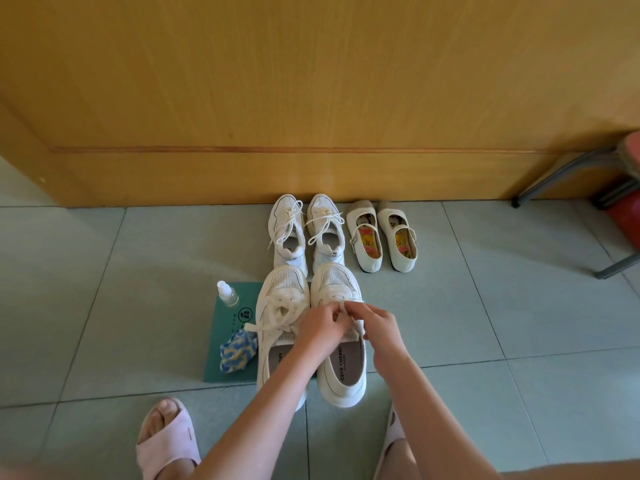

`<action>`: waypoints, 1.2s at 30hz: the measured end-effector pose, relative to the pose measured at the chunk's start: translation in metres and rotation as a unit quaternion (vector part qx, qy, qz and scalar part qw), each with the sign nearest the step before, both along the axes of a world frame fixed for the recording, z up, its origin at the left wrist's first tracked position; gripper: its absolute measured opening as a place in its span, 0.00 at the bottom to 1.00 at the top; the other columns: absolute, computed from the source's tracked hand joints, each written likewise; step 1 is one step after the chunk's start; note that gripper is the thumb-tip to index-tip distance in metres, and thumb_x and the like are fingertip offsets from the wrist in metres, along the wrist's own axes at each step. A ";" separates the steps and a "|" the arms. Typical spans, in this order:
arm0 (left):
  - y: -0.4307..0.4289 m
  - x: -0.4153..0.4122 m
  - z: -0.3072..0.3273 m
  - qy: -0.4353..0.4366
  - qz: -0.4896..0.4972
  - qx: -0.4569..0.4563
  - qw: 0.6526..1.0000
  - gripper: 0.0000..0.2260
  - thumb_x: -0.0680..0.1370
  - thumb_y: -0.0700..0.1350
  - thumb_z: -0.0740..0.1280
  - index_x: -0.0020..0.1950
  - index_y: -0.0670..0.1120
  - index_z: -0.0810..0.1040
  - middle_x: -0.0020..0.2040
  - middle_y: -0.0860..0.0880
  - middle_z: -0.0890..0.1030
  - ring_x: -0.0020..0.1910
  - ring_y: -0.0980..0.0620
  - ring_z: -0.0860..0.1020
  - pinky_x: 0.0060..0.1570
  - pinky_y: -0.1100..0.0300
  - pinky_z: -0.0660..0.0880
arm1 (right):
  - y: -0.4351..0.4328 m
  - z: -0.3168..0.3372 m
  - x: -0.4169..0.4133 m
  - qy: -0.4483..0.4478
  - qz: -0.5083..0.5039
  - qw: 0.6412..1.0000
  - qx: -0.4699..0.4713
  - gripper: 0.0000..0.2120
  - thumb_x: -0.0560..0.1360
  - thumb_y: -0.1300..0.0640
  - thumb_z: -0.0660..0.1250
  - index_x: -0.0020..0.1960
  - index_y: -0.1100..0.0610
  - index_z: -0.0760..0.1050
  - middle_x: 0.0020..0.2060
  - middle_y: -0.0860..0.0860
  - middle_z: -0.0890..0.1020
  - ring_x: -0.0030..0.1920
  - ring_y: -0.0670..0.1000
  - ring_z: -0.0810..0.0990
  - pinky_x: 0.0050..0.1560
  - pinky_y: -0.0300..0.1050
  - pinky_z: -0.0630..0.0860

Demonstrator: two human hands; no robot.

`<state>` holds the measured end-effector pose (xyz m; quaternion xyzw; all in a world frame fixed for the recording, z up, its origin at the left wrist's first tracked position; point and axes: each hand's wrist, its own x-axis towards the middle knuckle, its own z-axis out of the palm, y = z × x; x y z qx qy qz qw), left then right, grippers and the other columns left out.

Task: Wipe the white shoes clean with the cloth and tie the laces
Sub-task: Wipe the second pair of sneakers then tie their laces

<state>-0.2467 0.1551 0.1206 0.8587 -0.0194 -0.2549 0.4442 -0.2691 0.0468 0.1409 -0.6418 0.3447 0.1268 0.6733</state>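
You are crouching over a pair of white shoes, with the left shoe [282, 327] and the right shoe [341, 341] sitting side by side, toes pointing toward the wooden door [311, 81]. Your left hand [320, 327] is reaching across the tongue of the right shoe, and your right hand [375, 323] is meeting it from the other side; both sets of fingers are pinching closed on the laces [343, 308] of that shoe, though the strands are too small to say how they are crossing. The left shoe's bow [277, 318] is already lying tied. The blue-and-white cloth [237, 353] is lying crumpled just beside the left shoe, on a green mat [221, 341] that is also carrying a small clear spray bottle [227, 292]. Beyond the pair, another pair of white sneakers [306, 230] and a pair of cream strap shoes [382, 233] are standing against the door. Your feet in pink slippers [166, 441] are resting on the pale tiled floor [519, 323].
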 end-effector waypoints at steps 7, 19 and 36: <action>0.003 0.003 -0.003 0.028 0.057 -0.106 0.992 0.10 0.78 0.51 0.64 0.38 0.53 0.78 0.31 0.55 0.77 0.32 0.59 0.74 0.35 0.66 0.68 | -0.002 -0.012 0.005 -0.060 0.117 0.981 -0.143 0.12 0.77 0.58 0.61 0.45 0.44 0.80 0.53 0.48 0.77 0.61 0.51 0.69 0.62 0.45 0.67; 0.007 0.018 0.003 0.091 0.128 -0.213 0.964 0.07 0.77 0.44 0.68 0.49 0.42 0.83 0.37 0.50 0.82 0.33 0.61 0.79 0.35 0.72 0.73 | -0.044 -0.003 0.015 -0.094 0.277 0.873 -0.391 0.12 0.75 0.43 0.63 0.40 0.49 0.78 0.45 0.45 0.78 0.58 0.50 0.67 0.53 0.45 0.53; 0.010 0.018 0.009 -0.070 0.028 -0.042 0.996 0.07 0.74 0.42 0.70 0.51 0.50 0.82 0.42 0.58 0.80 0.40 0.61 0.78 0.39 0.72 0.73 | -0.035 -0.007 0.007 -0.090 0.282 0.920 -0.256 0.09 0.78 0.62 0.62 0.51 0.55 0.80 0.40 0.48 0.82 0.35 0.45 0.75 0.37 0.32 0.70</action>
